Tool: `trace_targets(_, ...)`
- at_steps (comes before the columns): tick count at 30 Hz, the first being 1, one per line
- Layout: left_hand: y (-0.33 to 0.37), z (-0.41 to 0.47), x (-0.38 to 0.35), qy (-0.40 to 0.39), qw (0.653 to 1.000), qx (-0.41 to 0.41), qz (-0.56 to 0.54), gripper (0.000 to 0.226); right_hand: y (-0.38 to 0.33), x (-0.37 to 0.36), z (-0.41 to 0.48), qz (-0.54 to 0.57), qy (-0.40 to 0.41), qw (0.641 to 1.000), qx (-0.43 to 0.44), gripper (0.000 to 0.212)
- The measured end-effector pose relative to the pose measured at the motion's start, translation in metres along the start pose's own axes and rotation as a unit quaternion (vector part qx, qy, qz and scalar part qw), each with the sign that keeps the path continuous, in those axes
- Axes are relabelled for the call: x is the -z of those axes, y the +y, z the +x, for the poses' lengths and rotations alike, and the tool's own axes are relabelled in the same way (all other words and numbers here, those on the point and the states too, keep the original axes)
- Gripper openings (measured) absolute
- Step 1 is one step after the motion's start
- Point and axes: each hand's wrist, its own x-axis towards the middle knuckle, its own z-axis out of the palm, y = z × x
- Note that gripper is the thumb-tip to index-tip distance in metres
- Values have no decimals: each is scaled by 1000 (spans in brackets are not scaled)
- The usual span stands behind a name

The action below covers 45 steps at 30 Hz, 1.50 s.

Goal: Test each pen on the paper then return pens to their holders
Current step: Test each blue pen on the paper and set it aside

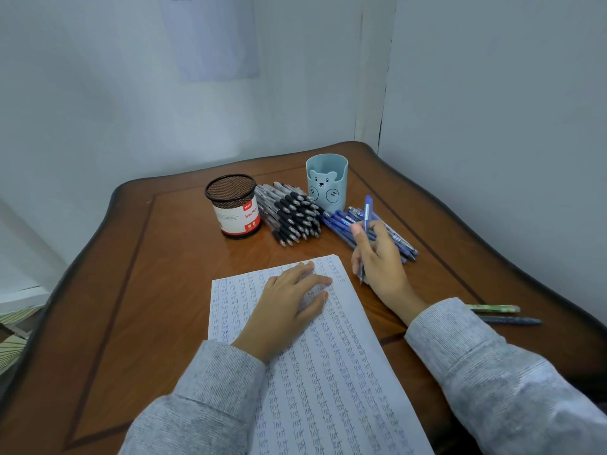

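A sheet of paper (328, 366) covered with rows of the written word "test" lies on the wooden table (157, 290). My left hand (292, 303) rests flat on its upper part, fingers spread. My right hand (381, 257) holds a blue pen (366, 218) upright, its tip just off the paper's right edge. Behind the paper lie a pile of black pens (292, 215) and a pile of blue pens (397, 238). A black mesh holder (234, 205) and a light blue bear holder (326, 180) stand behind them; no pens show above their rims.
Two more pens, a green one (496, 309) and a dark blue one (512, 321), lie at the right beside my right sleeve. Walls close in behind and to the right of the table. A paper sheet (210, 34) hangs on the back wall.
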Motion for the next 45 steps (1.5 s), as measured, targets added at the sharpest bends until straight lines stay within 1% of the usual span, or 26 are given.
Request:
trace_targets(2, 1, 0, 0, 4, 1000, 5, -2, 30, -3, 1, -3, 4, 0, 1000, -3, 26)
trace_targets(5, 2, 0, 0, 9, 1000, 6, -2, 29, -4, 3, -9, 7, -2, 1000, -10, 52)
trace_targets(7, 2, 0, 0, 11, 1000, 6, 0, 29, -4, 4, -11, -13, -6, 1000, -14, 55)
trace_targets(10, 4, 0, 0, 8, 1000, 12, 6, 29, -7, 8, -13, -56, -16, 998, -20, 49)
trace_targets(15, 6, -1, -1, 12, 1000, 15, 17, 30, -11, 15, -21, -54, -36, 997, -32, 33)
trace_targets(18, 9, 0, -4, 7, 1000, 18, 20, 31, -16, 24, -26, -70, -3, 997, -8, 31)
trace_targets(20, 13, 2, -6, 2, 1000, 15, 19, 32, -18, 33, -25, -78, 18, 997, -12, 30)
trace_targets(22, 17, 5, -9, 2, 1000, 11, 19, 32, -17, 44, -19, -67, 30, 995, -62, 27)
trace_targets(24, 20, 8, -12, 3, 1000, 8, 18, 32, -17, 56, -11, -26, 26, 991, -128, 27)
trace_targets(26, 23, 10, -14, 3, 1000, 6, 14, 32, -19, 67, -6, -35, 11, 989, -147, 28)
trace_targets(28, 25, 13, -15, 2, 1000, 3, 11, 31, -20, 75, -2, -110, 1, 988, -112, 26)
trace_targets(30, 26, 15, -16, 5, 1000, 2, 11, 32, -22, 78, 3, -191, 11, 979, -67, 24)
trace_targets(33, 27, 16, -17, 11, 1000, 7, 9, 31, -22, 75, 12, -261, 35, 964, -28, 26)
trace_targets(36, 28, 19, -18, 11, 1000, 6, 10, 31, -18, 68, 23, -298, 44, 954, -9, 29)
trace_targets(42, 28, 21, -18, 13, 1000, 3, 16, 32, -2, 53, 36, -359, 22, 933, 4, 33)
trace_targets(45, 28, 21, -18, 19, 1000, -6, 17, 32, 0, 53, 33, -359, 31, 933, 9, 35)
